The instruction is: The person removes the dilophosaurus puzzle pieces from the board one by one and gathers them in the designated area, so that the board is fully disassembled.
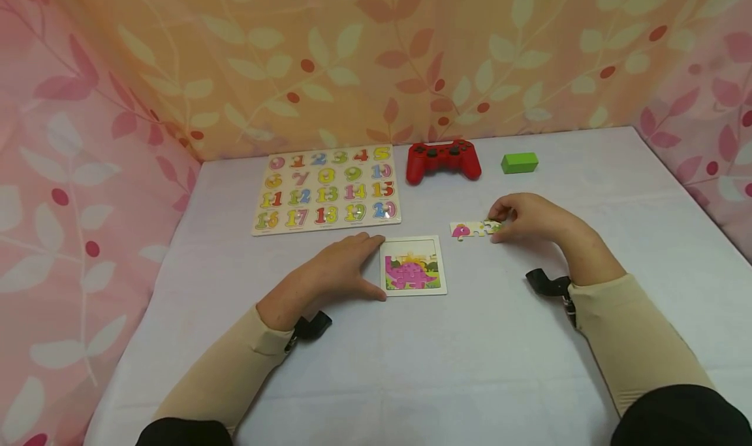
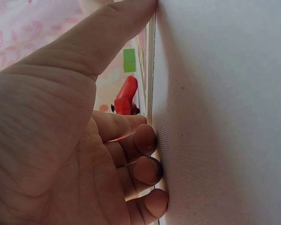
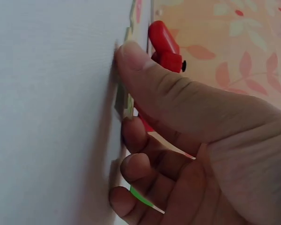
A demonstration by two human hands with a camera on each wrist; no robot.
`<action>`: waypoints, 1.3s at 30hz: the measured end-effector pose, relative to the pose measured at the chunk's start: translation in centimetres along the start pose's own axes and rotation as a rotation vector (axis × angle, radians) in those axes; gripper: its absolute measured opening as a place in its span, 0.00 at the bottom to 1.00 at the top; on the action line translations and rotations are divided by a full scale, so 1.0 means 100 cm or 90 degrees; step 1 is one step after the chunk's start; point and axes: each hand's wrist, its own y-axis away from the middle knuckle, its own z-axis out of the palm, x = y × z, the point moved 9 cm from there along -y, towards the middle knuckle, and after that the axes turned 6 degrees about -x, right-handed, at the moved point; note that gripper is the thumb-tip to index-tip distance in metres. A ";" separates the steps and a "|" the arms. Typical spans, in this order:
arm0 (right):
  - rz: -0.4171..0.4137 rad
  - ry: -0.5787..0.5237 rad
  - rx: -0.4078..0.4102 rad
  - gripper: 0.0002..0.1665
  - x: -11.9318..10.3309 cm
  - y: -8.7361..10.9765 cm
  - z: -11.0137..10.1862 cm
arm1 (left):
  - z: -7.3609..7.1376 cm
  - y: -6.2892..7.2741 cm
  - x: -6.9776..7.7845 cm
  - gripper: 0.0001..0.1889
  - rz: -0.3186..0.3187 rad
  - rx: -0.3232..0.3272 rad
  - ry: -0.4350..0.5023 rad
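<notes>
A small square dinosaur jigsaw board [image 1: 413,294] with a white border lies flat on the table, its pink dinosaur picture filled in below a pale upper strip. My left hand [image 1: 335,270] holds its left side, thumb at the near corner and index finger at the far corner. In the left wrist view, the other fingers [image 2: 147,169] of this hand curl against the table. To the right of the board, my right hand [image 1: 531,221] pinches the right end of a short row of jigsaw pieces [image 1: 462,230] between thumb and index finger. The fingertips cover part of that end.
Behind the board lies a wooden number puzzle [image 1: 311,223], numbered 0 to 20. A red game controller [image 1: 443,160] and a green block [image 1: 519,163] stand farther back on the white-covered table [image 1: 446,374]. Patterned curtains [image 1: 376,54] enclose the back and sides.
</notes>
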 end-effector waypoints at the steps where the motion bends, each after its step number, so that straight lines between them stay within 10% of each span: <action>1: 0.001 -0.001 0.002 0.24 0.001 -0.001 0.001 | 0.000 0.000 0.000 0.58 0.000 0.000 0.000; 39: 0.037 0.090 -0.002 0.21 -0.012 0.002 0.000 | -0.001 -0.001 0.000 0.58 0.005 0.004 -0.003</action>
